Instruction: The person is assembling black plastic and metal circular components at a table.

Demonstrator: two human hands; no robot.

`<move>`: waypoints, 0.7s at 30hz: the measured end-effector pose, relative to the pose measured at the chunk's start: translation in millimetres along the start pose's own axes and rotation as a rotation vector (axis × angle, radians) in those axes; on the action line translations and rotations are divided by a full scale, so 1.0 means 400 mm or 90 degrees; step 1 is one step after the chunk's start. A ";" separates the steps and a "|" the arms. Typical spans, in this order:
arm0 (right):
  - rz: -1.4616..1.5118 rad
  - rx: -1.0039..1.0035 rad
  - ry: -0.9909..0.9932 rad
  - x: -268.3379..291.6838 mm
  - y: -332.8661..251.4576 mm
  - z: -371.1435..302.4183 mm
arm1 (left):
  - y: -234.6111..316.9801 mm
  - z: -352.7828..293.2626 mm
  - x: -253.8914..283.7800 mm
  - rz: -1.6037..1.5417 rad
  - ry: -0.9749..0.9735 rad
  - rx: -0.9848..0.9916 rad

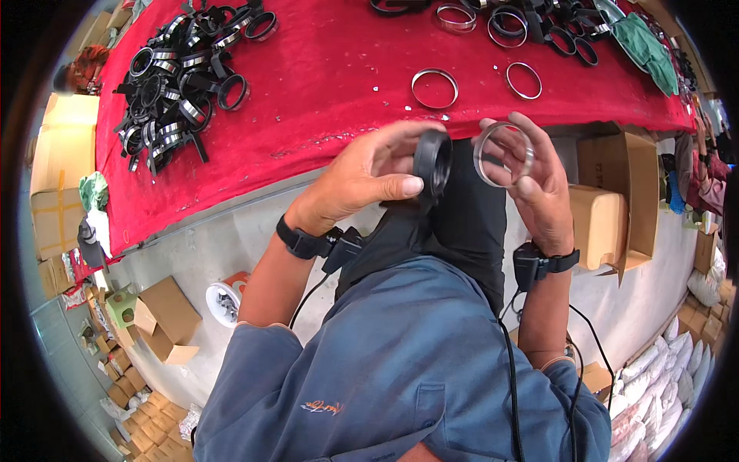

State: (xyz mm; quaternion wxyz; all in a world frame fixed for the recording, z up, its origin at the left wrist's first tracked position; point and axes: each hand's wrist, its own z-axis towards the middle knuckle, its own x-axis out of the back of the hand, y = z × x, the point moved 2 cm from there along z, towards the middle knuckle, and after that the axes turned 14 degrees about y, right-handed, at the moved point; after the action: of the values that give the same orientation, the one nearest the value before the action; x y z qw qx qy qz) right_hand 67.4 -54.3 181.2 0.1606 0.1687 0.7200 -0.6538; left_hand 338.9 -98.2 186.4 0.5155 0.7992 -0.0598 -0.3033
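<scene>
My left hand (346, 179) pinches a thick black plastic ring (422, 163) between thumb and fingers, its opening turned toward the right. Facing it, my right hand (548, 206) holds a thin silver metal ring (479, 157) by its edge, fingers curled up behind it. The two rings are apart, held above my lap just off the near table edge. Beyond them, one loose metal ring (413, 86) lies on the red cloth (323, 85), with a second metal ring (540, 83) to its right.
A heap of black rings with metal bands (165, 100) covers the table's left side. More black rings (562, 40) lie at the far right beside a green cloth (645, 52). An open cardboard box (640, 200) stands at right below the table; a white bucket (223, 303) sits on the floor at left.
</scene>
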 end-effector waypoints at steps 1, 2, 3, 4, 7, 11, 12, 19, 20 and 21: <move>0.059 -0.026 -0.005 0.000 -0.001 -0.007 | 0.007 -0.002 -0.001 0.029 0.042 -0.103; 0.060 -0.029 -0.003 -0.002 0.000 -0.012 | 0.012 -0.005 0.000 -0.012 0.046 -0.089; 0.065 -0.045 -0.010 -0.009 0.003 -0.016 | 0.008 -0.007 -0.003 -0.012 0.047 -0.086; 0.069 -0.062 -0.017 -0.016 0.007 -0.020 | 0.004 -0.008 -0.010 0.018 0.046 -0.121; -0.048 0.013 -0.006 -0.038 0.016 -0.036 | -0.006 -0.011 -0.025 0.083 0.049 -0.166; -0.097 0.034 -0.002 -0.064 0.009 -0.060 | -0.024 -0.019 -0.026 0.125 0.054 -0.211; -0.097 0.033 0.002 -0.068 0.010 -0.063 | -0.027 -0.018 -0.027 0.124 0.051 -0.209; -0.164 0.046 0.035 -0.083 0.004 -0.065 | -0.028 -0.019 -0.034 0.118 0.055 -0.212; -0.165 0.038 0.037 -0.082 0.005 -0.065 | -0.029 -0.020 -0.033 0.110 0.053 -0.213; -0.165 0.039 0.039 -0.082 0.006 -0.065 | -0.030 -0.021 -0.033 0.111 0.051 -0.213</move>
State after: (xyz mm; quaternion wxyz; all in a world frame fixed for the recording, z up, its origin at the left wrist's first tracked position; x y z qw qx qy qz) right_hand 97.4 -29.2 196.2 0.0475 0.0985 0.7201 -0.6852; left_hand 330.2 -80.9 184.1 0.6676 0.7055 -0.0565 -0.2312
